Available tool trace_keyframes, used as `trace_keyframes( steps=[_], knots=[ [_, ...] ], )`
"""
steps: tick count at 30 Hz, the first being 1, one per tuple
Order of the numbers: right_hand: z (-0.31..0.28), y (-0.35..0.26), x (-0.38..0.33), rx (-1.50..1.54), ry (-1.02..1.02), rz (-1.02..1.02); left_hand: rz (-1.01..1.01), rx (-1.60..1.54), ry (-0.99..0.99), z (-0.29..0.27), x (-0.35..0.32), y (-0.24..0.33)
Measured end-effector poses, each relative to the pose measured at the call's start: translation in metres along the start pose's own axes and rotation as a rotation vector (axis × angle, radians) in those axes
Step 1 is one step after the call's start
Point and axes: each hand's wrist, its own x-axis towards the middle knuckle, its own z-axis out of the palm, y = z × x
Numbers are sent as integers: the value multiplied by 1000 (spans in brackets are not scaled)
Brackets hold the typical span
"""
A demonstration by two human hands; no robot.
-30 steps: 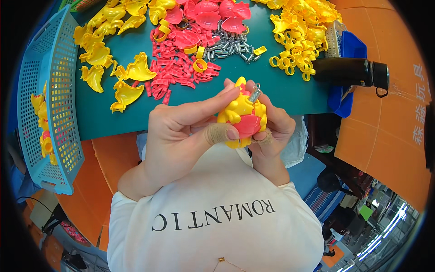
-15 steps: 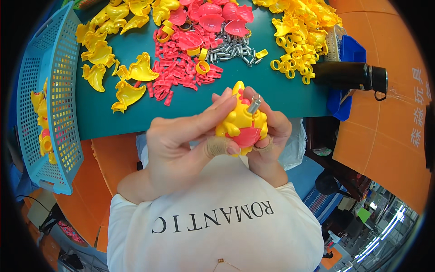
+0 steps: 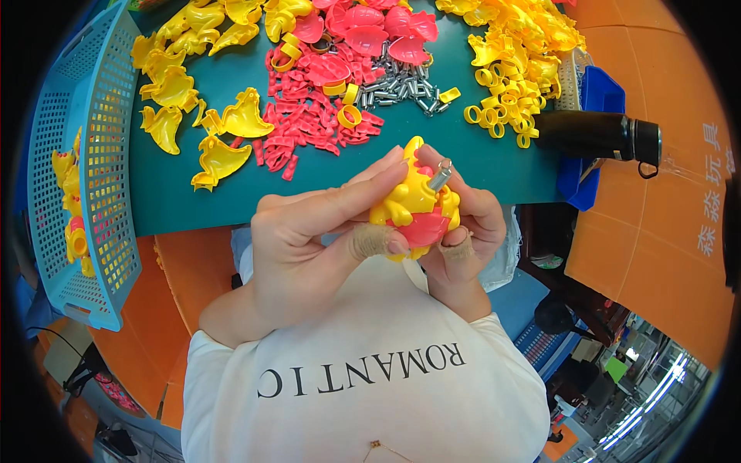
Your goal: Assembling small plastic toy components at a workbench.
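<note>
Between my two hands is a yellow plastic toy figure (image 3: 409, 202) with a pink belly piece. A short silver metal pin (image 3: 441, 176) sticks up out of its top. My left hand (image 3: 309, 224) grips the figure's left side, its taped thumb low and its fingertips high. On the other side, my right hand (image 3: 471, 224) closes on it with a taped thumb and bent fingers. A gap shows in the yellow shell near the pin. The fingers hide the figure's underside.
Small pink parts (image 3: 301, 116), silver pins (image 3: 401, 81) and yellow rings (image 3: 494, 116) lie heaped on the green table (image 3: 185, 208). Yellow shell halves (image 3: 247, 116) are at the left, beside a blue basket (image 3: 116, 193). A black bottle (image 3: 594, 135) lies by a blue bin (image 3: 590, 181) at the right.
Both hands have shifted slightly right with the toy figure, which has turned a little. The gap at the right side of its shell looks wider. My right thumb has moved slightly.
</note>
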Motion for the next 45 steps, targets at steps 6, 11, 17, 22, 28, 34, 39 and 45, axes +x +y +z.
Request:
trace_keyframes(
  steps=[6, 11, 17, 22, 28, 34, 39, 45],
  knots=[
    [3, 10, -5, 59, 37, -59, 86, 105, -42, 0, 1, -2],
    [0, 16, -6, 11, 3, -77, 159, 227, -12, 2, 5, -2],
    [-1, -6, 16, -455, -148, 100, -202, -327, 97, -7, 11, -3],
    [-6, -5, 17, -774, -264, -38, -191, -337, 34, -10, 8, -18],
    [-10, -2, 15, -718, -252, -66, -256, -297, 101, -10, 8, -23],
    [-22, 4, 8, -576, -144, -64, -364, -398, 167, -11, 11, -35],
    [-25, 9, 7, -565, -49, 0, -379, -510, 177, -9, 14, -53],
    [-32, 14, 5, -387, 115, 251, -491, -632, 98, -11, 19, -59]
  ],
)
